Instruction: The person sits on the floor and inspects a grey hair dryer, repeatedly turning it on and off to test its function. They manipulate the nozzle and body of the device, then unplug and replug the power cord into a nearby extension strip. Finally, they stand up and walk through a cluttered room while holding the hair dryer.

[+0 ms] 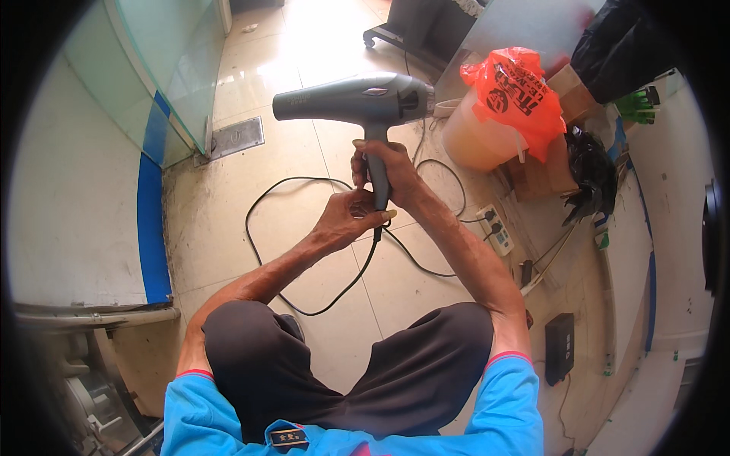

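Observation:
A dark grey hair dryer [357, 99] is held up in front of me, its nozzle pointing left. My right hand [388, 171] grips the upper part of its handle. My left hand [350, 216] holds the bottom of the handle, where the black cord [304, 304] comes out. The cord loops over the tiled floor below my hands. My knees in dark trousers are in the lower part of the view.
A white power strip [498, 228] lies on the floor to the right. A beige bucket [475, 140] with an orange plastic bag [517, 95] stands behind it, next to cardboard boxes and a black bag [589, 171]. A glass panel [179, 64] stands at left.

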### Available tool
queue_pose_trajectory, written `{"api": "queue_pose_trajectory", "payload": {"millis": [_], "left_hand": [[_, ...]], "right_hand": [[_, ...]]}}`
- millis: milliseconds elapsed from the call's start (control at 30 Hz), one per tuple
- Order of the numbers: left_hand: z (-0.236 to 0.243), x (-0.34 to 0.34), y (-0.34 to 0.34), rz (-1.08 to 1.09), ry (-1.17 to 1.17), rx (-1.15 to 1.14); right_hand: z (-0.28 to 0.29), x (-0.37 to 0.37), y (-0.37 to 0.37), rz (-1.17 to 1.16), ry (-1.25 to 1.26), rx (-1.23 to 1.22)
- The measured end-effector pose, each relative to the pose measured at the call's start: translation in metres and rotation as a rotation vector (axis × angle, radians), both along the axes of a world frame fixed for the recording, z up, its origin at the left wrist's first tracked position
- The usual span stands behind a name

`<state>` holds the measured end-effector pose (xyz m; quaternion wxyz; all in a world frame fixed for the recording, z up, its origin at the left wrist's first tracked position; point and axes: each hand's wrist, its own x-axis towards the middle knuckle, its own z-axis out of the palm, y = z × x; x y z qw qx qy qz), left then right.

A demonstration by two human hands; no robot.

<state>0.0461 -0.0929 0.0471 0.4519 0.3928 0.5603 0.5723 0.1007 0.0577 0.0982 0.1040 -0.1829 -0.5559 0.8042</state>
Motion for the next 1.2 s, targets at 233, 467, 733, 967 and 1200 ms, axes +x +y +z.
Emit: {"api": "queue_pose_trajectory", "payload": {"millis": [233, 467, 733, 967, 1200], "left_hand": [[0.006, -0.008, -0.003, -0.036, -0.069, -0.025], [0.007, -0.004, -0.003, 0.007, -0.185, 0.021], [0.005, -0.006, -0.002, -0.010, -0.189, 0.078], [-0.002, -0.006, 0.001, 0.025, -0.096, 0.054], [-0.002, -0.005, 0.000, 0.031, -0.066, 0.046]], "right_hand": [[0.002, 0.000, -0.001, -0.005, -0.013, 0.048], [0.005, 0.002, -0.003, 0.022, -0.003, 0.177], [0.011, -0.001, -0.014, 0.138, -0.007, 0.238], [0.015, 0.001, -0.019, 0.240, -0.003, 0.290], [0.010, -0.002, -0.017, 0.268, 0.023, 0.291]]}}
